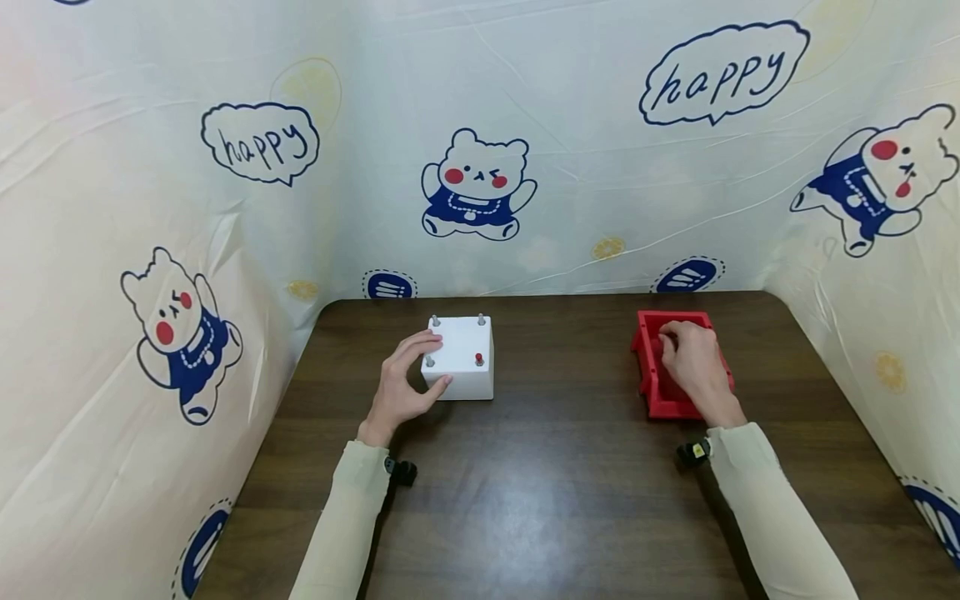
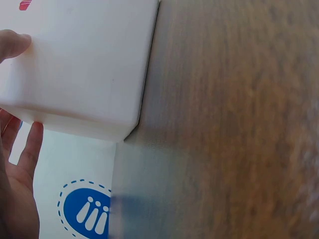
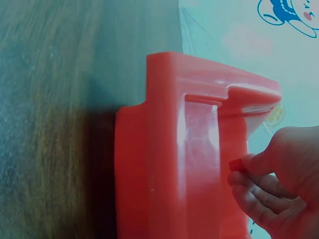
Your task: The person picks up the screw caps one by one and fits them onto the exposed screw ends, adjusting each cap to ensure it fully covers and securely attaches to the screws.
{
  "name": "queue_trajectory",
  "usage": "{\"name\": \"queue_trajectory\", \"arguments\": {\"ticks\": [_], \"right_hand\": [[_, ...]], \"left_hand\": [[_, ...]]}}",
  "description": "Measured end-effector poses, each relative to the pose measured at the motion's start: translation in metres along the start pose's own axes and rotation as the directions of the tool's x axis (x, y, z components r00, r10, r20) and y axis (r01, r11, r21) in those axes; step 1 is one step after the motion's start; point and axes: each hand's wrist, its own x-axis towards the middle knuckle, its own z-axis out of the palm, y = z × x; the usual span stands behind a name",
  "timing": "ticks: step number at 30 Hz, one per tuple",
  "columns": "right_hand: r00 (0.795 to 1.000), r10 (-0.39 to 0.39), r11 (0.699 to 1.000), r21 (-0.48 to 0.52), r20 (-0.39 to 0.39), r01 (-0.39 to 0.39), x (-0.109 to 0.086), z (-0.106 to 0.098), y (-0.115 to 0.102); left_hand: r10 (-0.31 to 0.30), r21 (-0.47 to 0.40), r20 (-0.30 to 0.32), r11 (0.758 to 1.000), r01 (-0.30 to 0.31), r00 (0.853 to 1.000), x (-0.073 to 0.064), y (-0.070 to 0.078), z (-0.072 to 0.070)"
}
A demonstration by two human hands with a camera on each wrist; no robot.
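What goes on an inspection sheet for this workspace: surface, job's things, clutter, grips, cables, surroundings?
Surface: wood-grain table, dark, with a glossy reflection.
Job's things: white box, three grey posts and one red-topped post on top; red bin; small red piece.
Clutter: nothing seen.
Left grip: thumb and fingers hold the white box.
Right grip: pinches the small red piece, over or inside the red bin; depth unclear.
Cables: nothing seen.
Surroundings: sheet printed with bears, behind and both sides.
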Motion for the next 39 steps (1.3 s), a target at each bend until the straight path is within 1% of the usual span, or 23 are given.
{"name": "queue_trajectory", "arguments": {"ticks": [2,5,9,14,17,25,31,34,39], "right_hand": [[1.0,-0.003,1.0,0.004,-0.003,0.003,0.0,-0.001,-0.001],[1.0,-0.008,1.0,0.011,-0.005,0.008,-0.001,-0.003,-0.003],[1.0,-0.007,1.0,0.024,-0.009,0.008,-0.002,-0.005,-0.007],[1.0,-0.003,0.999,0.05,-0.019,0.004,-0.001,-0.007,-0.01],[1.0,0.003,0.998,0.065,-0.024,-0.002,-0.002,-0.008,-0.011],[0.999,-0.01,0.997,0.08,-0.043,0.013,-0.002,-0.007,-0.013],[0.995,-0.027,0.995,0.093,-0.093,0.036,-0.003,-0.007,-0.018],[0.993,-0.021,0.993,0.114,-0.117,0.034,-0.003,-0.006,-0.021],[0.99,-0.013,0.991,0.129,-0.139,0.031,-0.004,-0.006,-0.025]], "left_hand": [[-0.001,-0.006,0.006,1.0,0.001,1.0,0.0,0.0,-0.001],[-0.007,-0.027,0.005,1.0,0.007,1.0,0.003,0.017,-0.003],[0.0,-0.046,-0.006,0.999,0.0,1.0,0.007,0.039,-0.005],[0.032,-0.036,-0.018,0.999,-0.032,0.999,0.008,0.04,-0.006],[0.04,-0.025,-0.019,0.999,-0.04,0.999,0.009,0.041,-0.006],[0.041,-0.017,-0.017,0.999,-0.041,0.999,0.009,0.043,-0.006],[0.032,-0.027,-0.016,0.999,-0.032,0.999,0.008,0.042,-0.006],[0.019,-0.034,-0.014,0.999,-0.02,1.0,0.007,0.041,-0.006],[0.021,-0.025,-0.012,0.999,-0.021,1.0,0.008,0.042,-0.006]]}}
